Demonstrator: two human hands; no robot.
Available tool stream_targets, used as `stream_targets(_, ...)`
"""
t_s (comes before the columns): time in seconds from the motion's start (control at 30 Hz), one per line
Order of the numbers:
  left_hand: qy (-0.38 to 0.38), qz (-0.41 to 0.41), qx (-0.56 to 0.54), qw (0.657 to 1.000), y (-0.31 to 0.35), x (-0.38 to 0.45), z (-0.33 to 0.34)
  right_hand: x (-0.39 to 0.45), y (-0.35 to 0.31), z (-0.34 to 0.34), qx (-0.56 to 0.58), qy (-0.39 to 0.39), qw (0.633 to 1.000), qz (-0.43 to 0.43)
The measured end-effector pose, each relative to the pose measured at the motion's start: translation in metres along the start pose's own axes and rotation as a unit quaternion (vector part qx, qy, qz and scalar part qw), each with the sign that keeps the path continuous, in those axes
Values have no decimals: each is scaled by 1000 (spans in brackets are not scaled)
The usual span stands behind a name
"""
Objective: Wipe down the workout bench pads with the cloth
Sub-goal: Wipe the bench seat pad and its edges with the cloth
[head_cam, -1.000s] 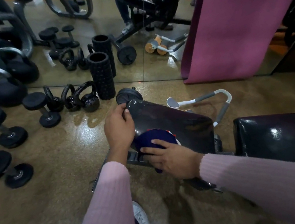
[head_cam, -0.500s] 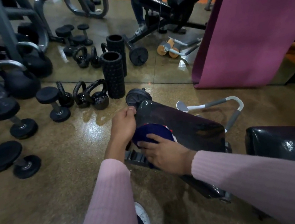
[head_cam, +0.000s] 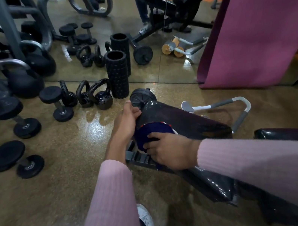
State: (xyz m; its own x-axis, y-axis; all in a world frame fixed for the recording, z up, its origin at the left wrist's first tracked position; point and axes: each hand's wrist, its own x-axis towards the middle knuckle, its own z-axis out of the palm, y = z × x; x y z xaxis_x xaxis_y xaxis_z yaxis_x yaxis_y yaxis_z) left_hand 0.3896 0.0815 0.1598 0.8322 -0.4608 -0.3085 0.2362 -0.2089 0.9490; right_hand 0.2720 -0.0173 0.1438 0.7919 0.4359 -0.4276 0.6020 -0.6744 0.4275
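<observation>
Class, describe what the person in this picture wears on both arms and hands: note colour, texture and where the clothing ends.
Both arms wear long pink knitted sleeves with a fine ribbed texture running along the arm. Each sleeve ends at the wrist. The left hand and right hand are bare: no gloves, and no rings, watch or bracelet can be seen. No markings or logos show on the sleeves.

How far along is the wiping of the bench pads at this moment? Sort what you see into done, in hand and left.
Done: nothing can be confirmed; both pads shine, but wiped areas cannot be told apart. In hand: the right hand presses the blue cloth on the near side of the angled pad, while the left hand grips its far end. Left: apparently the second pad, which no hand touches.
</observation>
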Motion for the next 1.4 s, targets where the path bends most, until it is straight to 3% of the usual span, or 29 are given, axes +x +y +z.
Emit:
stream_targets(0.1, 4, 4, 28, 1000, 3, -1, 5, 4, 12, -12, 1, 14, 1000, 6)
stream_targets(0.17, 27, 47, 125, 991, 5, -7, 9, 22, 5, -21, -27, -4, 999, 42)
stream_targets(0.3, 20, 169, 337, 926, -4, -8, 20, 15, -8, -12, -78, -64, 994, 35)
stream_targets(0.47, -19, 145, 516, 844, -13, -12, 42, -23, 15, -2, -33, -8, 999, -28)
stream_targets(0.53, -34, 134, 514, 846, -11, -14, 44, -8, 6, -1, -34, -15, 999, 27)
stream_targets(0.6, -49, 127, 513, 847, -9, -15, 43, 14, -13, -2, -27, -73, 993, 92)
stream_targets(0.67, -62, 134, 522, 840, -6, -18, 42, 19, -26, -2, -36, -105, 989, 101)
stream_targets(0.87, -97, 181, 545, 813, -16, -18, 30, -40, 6, 18, 3, -1, 999, -46)
stream_targets(0.93, -97, 206, 529, 818, -22, -21, 24, -31, 15, 12, 6, 34, 999, -39)
stream_targets(1.03, -90, 243, 514, 818, -33, -23, 16, -10, -9, 2, 2, 24, 999, 41)
stream_targets(1.17, -74, 300, 546, 779, -49, -25, 11, -34, -27, 31, 23, 50, 998, 35)
stream_targets(1.27, -101, 349, 582, 728, -50, -14, -3, -67, -7, 45, 81, 84, 993, 15)
stream_targets(1.4, -144, 355, 609, 694, -28, 11, -14, -47, -8, 31, 124, 93, 985, 70)
